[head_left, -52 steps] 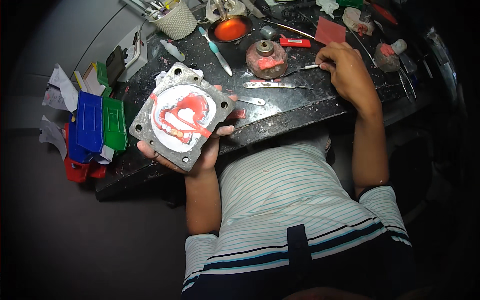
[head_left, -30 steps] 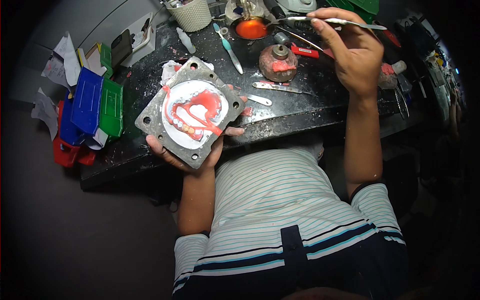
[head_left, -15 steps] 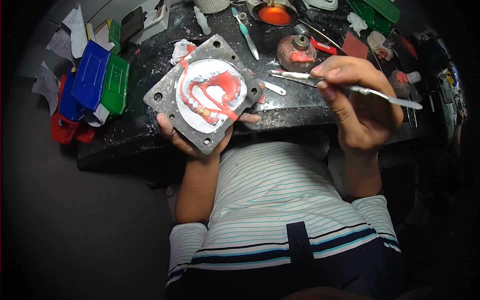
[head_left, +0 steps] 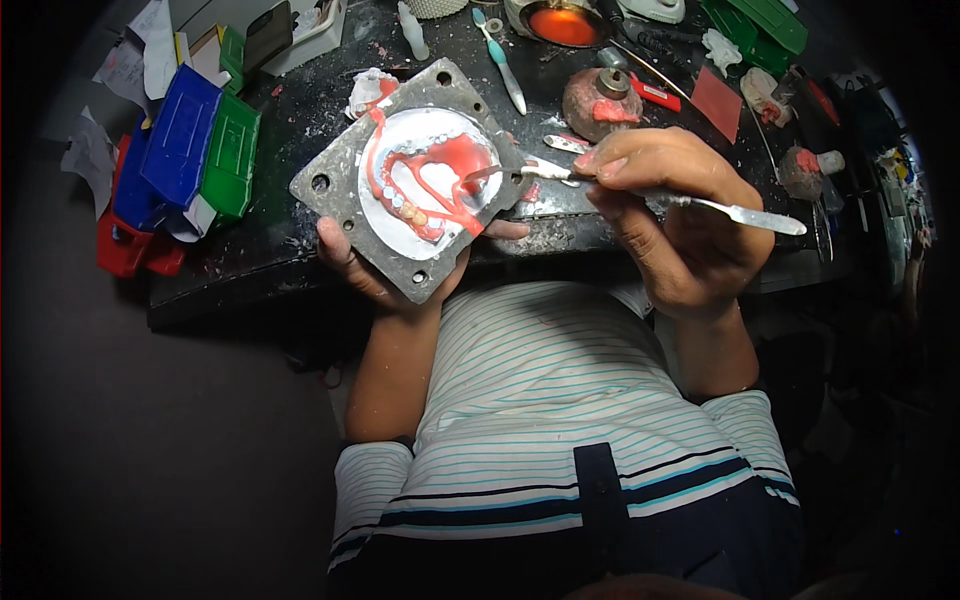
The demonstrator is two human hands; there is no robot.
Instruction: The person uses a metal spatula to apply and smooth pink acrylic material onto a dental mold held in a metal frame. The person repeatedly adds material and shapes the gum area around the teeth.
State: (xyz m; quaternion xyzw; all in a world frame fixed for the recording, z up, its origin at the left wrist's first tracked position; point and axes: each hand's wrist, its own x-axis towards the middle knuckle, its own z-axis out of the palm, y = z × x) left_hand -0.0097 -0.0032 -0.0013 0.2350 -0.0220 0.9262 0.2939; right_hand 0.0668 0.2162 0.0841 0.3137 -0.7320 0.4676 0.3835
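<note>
Clamped around the underside and edges of a grey metal plate [head_left: 388, 262], the grip of the left hand [head_left: 365, 278] holds it tilted over the near edge of the counter [head_left: 300, 130]. White plaster [head_left: 380, 230] fills the plate's middle, bearing red wax [head_left: 445, 155] and a row of teeth [head_left: 410, 214]. Thumb and fingers of the right hand [head_left: 690, 215] close together on a slender metal tool [head_left: 550, 169], its tip at the wax's right side; whether it touches, I cannot tell. Beyond the plate lie a toothbrush [head_left: 500, 65], a round pink-stained jar [head_left: 583, 100] with a metal cap, a red lighter [head_left: 655, 94] beside it, and a flat red sheet [head_left: 716, 105].
</note>
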